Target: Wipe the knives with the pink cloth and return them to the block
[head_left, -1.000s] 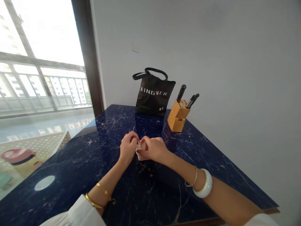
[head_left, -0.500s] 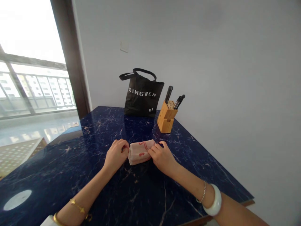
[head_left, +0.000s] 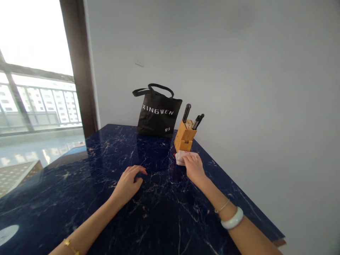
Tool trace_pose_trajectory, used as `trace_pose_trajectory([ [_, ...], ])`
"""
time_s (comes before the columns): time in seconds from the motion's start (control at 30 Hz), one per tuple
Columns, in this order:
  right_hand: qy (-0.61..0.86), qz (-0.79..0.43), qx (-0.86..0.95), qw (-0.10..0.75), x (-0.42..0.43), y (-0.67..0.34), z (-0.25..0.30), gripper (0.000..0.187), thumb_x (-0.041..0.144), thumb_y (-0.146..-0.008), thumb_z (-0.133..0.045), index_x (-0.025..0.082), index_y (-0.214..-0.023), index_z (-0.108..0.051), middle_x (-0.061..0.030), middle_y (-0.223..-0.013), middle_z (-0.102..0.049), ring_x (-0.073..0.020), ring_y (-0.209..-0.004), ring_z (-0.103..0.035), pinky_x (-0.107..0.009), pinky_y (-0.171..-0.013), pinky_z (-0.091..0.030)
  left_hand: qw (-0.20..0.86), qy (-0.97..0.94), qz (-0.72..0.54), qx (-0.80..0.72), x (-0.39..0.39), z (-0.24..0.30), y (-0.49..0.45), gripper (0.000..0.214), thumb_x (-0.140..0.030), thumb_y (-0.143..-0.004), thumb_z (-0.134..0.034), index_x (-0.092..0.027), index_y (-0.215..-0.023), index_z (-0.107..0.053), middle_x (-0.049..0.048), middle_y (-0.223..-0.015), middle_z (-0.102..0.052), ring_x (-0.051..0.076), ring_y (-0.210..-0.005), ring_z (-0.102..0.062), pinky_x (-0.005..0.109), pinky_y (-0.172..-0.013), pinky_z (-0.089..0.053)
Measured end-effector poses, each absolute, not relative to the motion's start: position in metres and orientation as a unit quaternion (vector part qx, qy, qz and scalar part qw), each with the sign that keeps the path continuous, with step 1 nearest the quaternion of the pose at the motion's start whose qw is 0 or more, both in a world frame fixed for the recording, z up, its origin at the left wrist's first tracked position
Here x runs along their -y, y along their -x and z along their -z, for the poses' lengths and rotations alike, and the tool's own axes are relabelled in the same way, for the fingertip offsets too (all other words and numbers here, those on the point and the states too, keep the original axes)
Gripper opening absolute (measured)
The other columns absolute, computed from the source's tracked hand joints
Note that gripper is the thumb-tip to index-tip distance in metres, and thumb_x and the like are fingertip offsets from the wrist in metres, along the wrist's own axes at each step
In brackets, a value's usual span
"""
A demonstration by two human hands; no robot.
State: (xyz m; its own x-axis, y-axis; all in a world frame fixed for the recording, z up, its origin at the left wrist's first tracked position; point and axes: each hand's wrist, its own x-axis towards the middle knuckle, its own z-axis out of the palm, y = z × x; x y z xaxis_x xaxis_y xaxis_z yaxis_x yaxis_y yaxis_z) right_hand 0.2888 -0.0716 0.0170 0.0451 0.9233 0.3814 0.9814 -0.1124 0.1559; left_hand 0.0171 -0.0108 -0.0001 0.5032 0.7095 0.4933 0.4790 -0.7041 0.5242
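Folded cloth [head_left: 183, 157] lies on the worktop [head_left: 159, 216], long axis crosswise, just in front of the bamboo knife block [head_left: 184, 138]. The right hand [head_left: 194, 168] is nearer, grip apart, resting flat on top. The left hand [head_left: 128, 182] is well away, grip loosely apart, empty.

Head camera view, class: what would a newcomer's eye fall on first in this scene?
The black tote bag, lettered XINGWEN, stands out at the far end of the dark blue marble table, with the wooden knife block just to its right. Nearer the block's foot, the right hand rests on a folded cloth, while the left hand lies apart on the table.
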Motion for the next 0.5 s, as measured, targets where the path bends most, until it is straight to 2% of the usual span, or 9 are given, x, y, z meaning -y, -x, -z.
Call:
trace_pose_trajectory([
  [0.07,0.673,0.142,0.719,0.100,0.067,-0.261,-0.011,0.046,0.010,-0.079,-0.036,0.014,-0.126,-0.039,-0.0104,-0.127,-0.043,-0.0207,-0.118,-0.034,-0.038,-0.098,-0.021,0.165,-0.858,-0.348,-0.339,0.013,0.003,-0.019,0.035,-0.010,-0.065,-0.038,-0.022,-0.090,-0.059,0.0010,-0.106,-0.059,0.020,-0.101,-0.048,0.039,-0.092,-0.036],
  [0.17,0.608,0.018,0.786,0.107,0.064,-0.232,-0.002,0.054,0.034,-0.084,-0.040,0.015,-0.133,-0.029,-0.0093,-0.137,-0.031,-0.0214,-0.125,-0.025,-0.037,-0.101,-0.021,0.158,-0.872,-0.333,-0.322,0.017,0.010,-0.022,0.037,-0.012,-0.071,-0.039,-0.022,-0.102,-0.057,0.0024,-0.114,-0.056,0.019,-0.109,-0.047,0.038,-0.096,-0.034],
  [0.27,0.602,-0.070,0.787,0.115,0.065,-0.228,0.004,0.065,0.053,-0.084,-0.030,0.014,-0.135,-0.022,-0.0105,-0.140,-0.023,-0.0231,-0.128,-0.019,-0.039,-0.103,-0.018,0.153,-0.884,-0.312,-0.313,0.018,0.017,-0.024,0.035,-0.022,-0.079,-0.040,-0.021,-0.112,-0.053,0.0041,-0.120,-0.053,0.018,-0.114,-0.044,0.038,-0.099,-0.032],
  [0.37,0.607,-0.098,0.780,0.121,0.068,-0.233,0.009,0.066,0.057,-0.085,-0.022,0.015,-0.136,-0.022,-0.0097,-0.141,-0.021,-0.0231,-0.129,-0.016,-0.040,-0.104,-0.015,0.160,-0.884,-0.298,-0.323,0.018,0.022,-0.025,0.036,-0.030,-0.083,-0.039,-0.020,-0.115,-0.050,0.0054,-0.120,-0.052,0.018,-0.114,-0.044,0.038,-0.100,-0.032],
  [0.5,0.614,-0.087,0.775,0.121,0.071,-0.233,0.010,0.061,0.053,-0.087,-0.021,0.017,-0.136,-0.023,-0.0086,-0.141,-0.021,-0.0233,-0.130,-0.014,-0.042,-0.104,-0.013,0.167,-0.876,-0.301,-0.338,0.016,0.024,-0.026,0.036,-0.032,-0.084,-0.038,-0.020,-0.114,-0.051,0.0060,-0.118,-0.054,0.018,-0.111,-0.047,0.039,-0.098,-0.034],
])
